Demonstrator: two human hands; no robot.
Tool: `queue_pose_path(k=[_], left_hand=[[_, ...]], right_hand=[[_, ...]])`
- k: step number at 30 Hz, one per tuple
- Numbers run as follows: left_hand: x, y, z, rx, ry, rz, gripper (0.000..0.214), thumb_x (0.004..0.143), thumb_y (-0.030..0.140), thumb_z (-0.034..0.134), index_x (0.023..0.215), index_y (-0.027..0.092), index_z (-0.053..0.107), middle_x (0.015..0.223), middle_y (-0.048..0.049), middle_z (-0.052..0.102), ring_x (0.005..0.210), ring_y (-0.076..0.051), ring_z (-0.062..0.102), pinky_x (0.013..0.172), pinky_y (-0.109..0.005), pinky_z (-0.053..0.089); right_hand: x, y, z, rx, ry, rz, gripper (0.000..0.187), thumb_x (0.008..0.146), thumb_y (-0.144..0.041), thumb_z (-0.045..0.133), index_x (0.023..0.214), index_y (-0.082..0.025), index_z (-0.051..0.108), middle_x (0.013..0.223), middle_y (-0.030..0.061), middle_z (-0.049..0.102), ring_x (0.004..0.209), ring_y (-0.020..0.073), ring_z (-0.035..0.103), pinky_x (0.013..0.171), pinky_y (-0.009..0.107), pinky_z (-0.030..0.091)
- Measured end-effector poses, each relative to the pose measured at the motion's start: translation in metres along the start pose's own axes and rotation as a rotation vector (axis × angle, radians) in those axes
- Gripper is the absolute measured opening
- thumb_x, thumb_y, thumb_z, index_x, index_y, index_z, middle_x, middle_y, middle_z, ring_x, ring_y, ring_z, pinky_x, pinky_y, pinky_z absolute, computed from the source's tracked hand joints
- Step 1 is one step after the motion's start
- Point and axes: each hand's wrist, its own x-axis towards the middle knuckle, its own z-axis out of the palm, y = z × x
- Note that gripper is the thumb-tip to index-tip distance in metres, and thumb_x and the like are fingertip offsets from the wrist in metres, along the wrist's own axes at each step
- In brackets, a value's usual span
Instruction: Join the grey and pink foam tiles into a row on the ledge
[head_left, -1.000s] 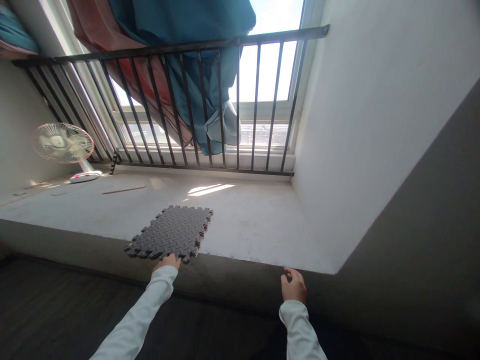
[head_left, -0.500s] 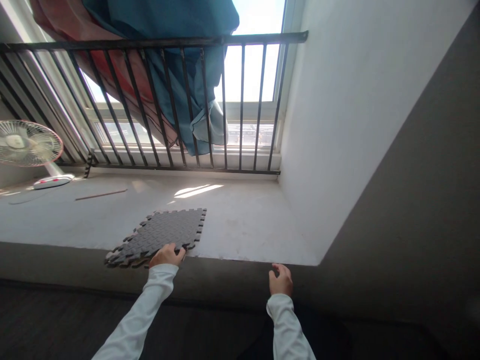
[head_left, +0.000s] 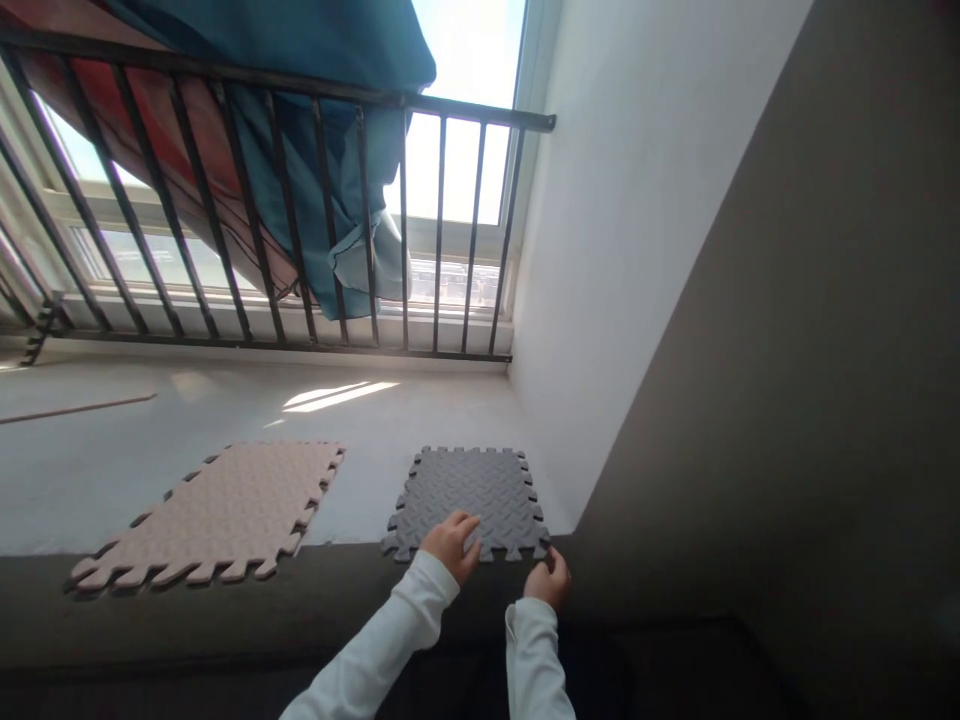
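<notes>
A grey foam puzzle mat (head_left: 469,490) lies on the pale window ledge, close to the right wall. My left hand (head_left: 451,541) rests flat on its near edge with the fingers stretched out. My right hand (head_left: 550,579) pinches the mat's near right corner with curled fingers. A beige foam puzzle mat (head_left: 217,512) lies to the left on the ledge, overhanging the front edge, apart from both hands.
A black metal railing (head_left: 315,200) stands at the back of the ledge (head_left: 360,420) before a window, with teal and red cloth (head_left: 322,150) draped over it. A white wall (head_left: 600,250) closes the right side. A thin stick (head_left: 75,408) lies far left.
The grey mat came off the stack and moved right to the wall corner, uncovering the beige mat. My right hand came up and took its corner. The view swung right; the fan left the frame.
</notes>
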Motion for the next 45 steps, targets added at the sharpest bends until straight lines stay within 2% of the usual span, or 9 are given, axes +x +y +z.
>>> queue_pose_path(k=[4,8,10,13,17,23,29,37,45], left_hand=[[-0.005,-0.032,0.002,0.199,-0.094,-0.237,0.051,0.074,0.027,0.050,0.124,0.016,0.044,0.119,-0.0116,0.050,0.106,-0.021,0.049,0.091,-0.031,0.039],[-0.012,-0.065,0.011,0.371,-0.227,-0.564,0.080,0.064,0.029,0.064,0.134,0.018,0.027,0.137,-0.0205,0.028,0.121,-0.032,0.035,0.092,-0.044,0.036],[-0.014,-0.078,0.019,0.381,-0.308,-0.608,0.077,0.066,0.026,0.063,0.134,0.018,0.027,0.133,-0.0213,0.035,0.119,-0.031,0.038,0.090,-0.042,0.037],[-0.016,-0.093,0.031,0.419,-0.310,-0.518,0.063,0.068,0.021,0.059,0.128,0.021,0.038,0.121,-0.0147,0.050,0.113,-0.027,0.045,0.087,-0.036,0.038],[-0.012,-0.098,0.041,0.479,-0.229,-0.427,0.050,0.069,0.020,0.057,0.118,0.027,0.048,0.119,-0.0087,0.053,0.106,-0.024,0.049,0.082,-0.034,0.039],[0.001,-0.082,0.041,0.457,-0.171,-0.389,0.042,0.073,0.018,0.051,0.113,0.033,0.053,0.117,-0.0047,0.055,0.109,-0.022,0.046,0.082,-0.035,0.037],[0.017,-0.070,0.051,0.434,-0.139,-0.341,0.040,0.074,0.018,0.052,0.110,0.032,0.056,0.116,-0.0037,0.056,0.112,-0.021,0.042,0.087,-0.035,0.034],[0.030,-0.070,0.064,0.366,-0.118,-0.319,0.041,0.073,0.012,0.049,0.111,0.028,0.057,0.113,-0.0083,0.055,0.110,-0.025,0.043,0.088,-0.037,0.034],[0.030,-0.064,0.064,0.361,-0.097,-0.341,0.041,0.072,0.014,0.050,0.109,0.029,0.059,0.111,-0.0075,0.057,0.109,-0.024,0.043,0.087,-0.036,0.036]], right_hand=[[0.004,0.010,0.006,-0.013,0.022,0.052,0.051,0.064,-0.027,0.039,0.109,-0.007,0.051,0.105,0.0170,0.059,0.099,0.0268,0.053,0.081,0.034,0.042],[0.007,0.017,0.014,-0.031,0.005,0.114,0.060,0.062,-0.031,0.042,0.116,-0.003,0.045,0.109,0.0208,0.056,0.099,0.0287,0.053,0.081,0.035,0.042],[0.010,0.020,0.016,-0.037,0.003,0.128,0.062,0.060,-0.032,0.044,0.115,-0.003,0.045,0.108,0.0220,0.055,0.101,0.0306,0.051,0.083,0.037,0.041],[0.012,0.022,0.018,-0.040,0.023,0.123,0.062,0.059,-0.031,0.045,0.113,0.000,0.046,0.108,0.0250,0.054,0.103,0.0332,0.049,0.084,0.039,0.039],[0.013,0.021,0.018,-0.038,0.064,0.046,0.058,0.059,-0.028,0.045,0.111,-0.004,0.049,0.114,0.0237,0.051,0.109,0.0328,0.045,0.087,0.041,0.037],[-0.001,0.013,0.023,-0.069,0.083,-0.194,0.047,0.059,-0.022,0.042,0.101,-0.007,0.058,0.124,0.0216,0.043,0.113,0.0307,0.041,0.093,0.039,0.032],[-0.020,0.003,0.029,-0.200,0.030,-0.359,0.042,0.065,-0.018,0.038,0.100,-0.011,0.061,0.121,0.0181,0.048,0.111,0.0298,0.043,0.090,0.040,0.034],[-0.034,-0.010,0.030,-0.393,-0.124,-0.338,0.042,0.065,-0.013,0.042,0.102,-0.015,0.062,0.123,0.0140,0.049,0.113,0.0277,0.043,0.092,0.039,0.034],[-0.036,-0.014,0.033,-0.493,-0.252,-0.326,0.040,0.069,-0.024,0.048,0.106,-0.017,0.061,0.129,0.0137,0.043,0.121,0.0275,0.033,0.093,0.041,0.033]])
